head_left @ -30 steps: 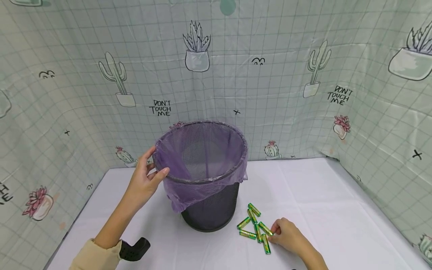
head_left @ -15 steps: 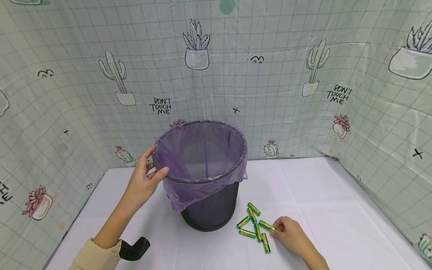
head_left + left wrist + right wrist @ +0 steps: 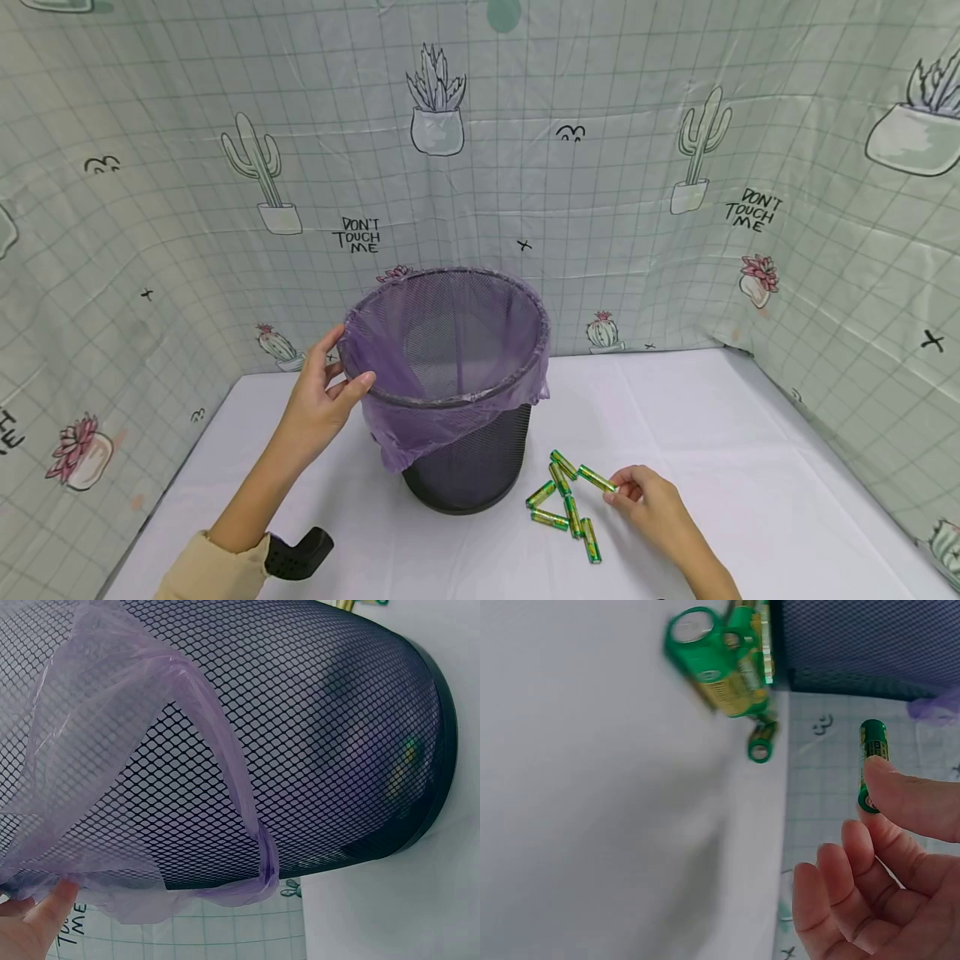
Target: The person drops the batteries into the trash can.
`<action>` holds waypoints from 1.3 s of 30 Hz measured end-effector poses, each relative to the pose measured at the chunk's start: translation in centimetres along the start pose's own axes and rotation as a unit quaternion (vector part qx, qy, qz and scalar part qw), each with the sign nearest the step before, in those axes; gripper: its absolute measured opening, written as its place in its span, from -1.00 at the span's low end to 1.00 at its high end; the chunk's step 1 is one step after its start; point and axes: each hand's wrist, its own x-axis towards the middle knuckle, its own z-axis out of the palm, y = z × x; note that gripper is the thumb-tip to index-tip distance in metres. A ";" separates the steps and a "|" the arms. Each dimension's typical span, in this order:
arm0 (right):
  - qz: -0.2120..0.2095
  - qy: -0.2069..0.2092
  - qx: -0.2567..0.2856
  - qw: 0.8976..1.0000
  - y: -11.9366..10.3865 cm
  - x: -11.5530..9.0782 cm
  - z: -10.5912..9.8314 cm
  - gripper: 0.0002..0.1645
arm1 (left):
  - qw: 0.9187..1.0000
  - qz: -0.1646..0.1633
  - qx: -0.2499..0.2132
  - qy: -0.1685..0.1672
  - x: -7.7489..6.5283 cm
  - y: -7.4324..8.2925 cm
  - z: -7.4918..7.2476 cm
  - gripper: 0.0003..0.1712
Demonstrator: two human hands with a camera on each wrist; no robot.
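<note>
A black mesh wastebasket [image 3: 480, 458] stands upright on the table, with a purple bin liner [image 3: 442, 429] folded over its rim. My left hand [image 3: 322, 400] holds the rim at its left side, thumb in front and fingers behind. In the right wrist view, my right hand [image 3: 877, 885] pinches a green and gold battery [image 3: 873, 742] between thumb and forefinger; the other fingers are loosely bent. That battery is lifted off the table, right of the wastebasket. Several matching batteries [image 3: 550, 520] lie below and left of it.
White cloth covers the table [image 3: 660, 417]. A grid-patterned curtain [image 3: 480, 192] with cactus drawings encloses the back and sides. Through the mesh, the left wrist view shows a blurred green-yellow thing [image 3: 405, 765] near the wastebasket's bottom. A black piece [image 3: 300, 554] sits at the left sleeve.
My right hand has taken hold of one battery from the pile and raised it slightly up and away. My left hand and the wastebasket have stayed put.
</note>
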 end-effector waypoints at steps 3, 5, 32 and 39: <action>-0.023 0.020 0.002 1.000 -0.9 0.0 -0.6 -0.80 | 1.000 0.001 0.000 0.000 0.0 -0.1 0.0 -0.15; -0.036 0.033 0.008 0.999 -1.5 0.0 -1.0 -0.80 | 1.000 0.002 0.000 0.000 0.0 -0.1 0.0 -0.15; -0.250 0.112 0.064 0.960 -11.4 1.3 -6.6 -0.87 | 1.000 0.007 -0.013 -0.006 0.2 -0.5 -0.1 -0.15; -0.296 0.100 0.068 0.948 -14.4 1.5 -6.6 -0.83 | 1.000 0.008 -0.006 -0.004 0.3 -0.5 -0.2 -0.16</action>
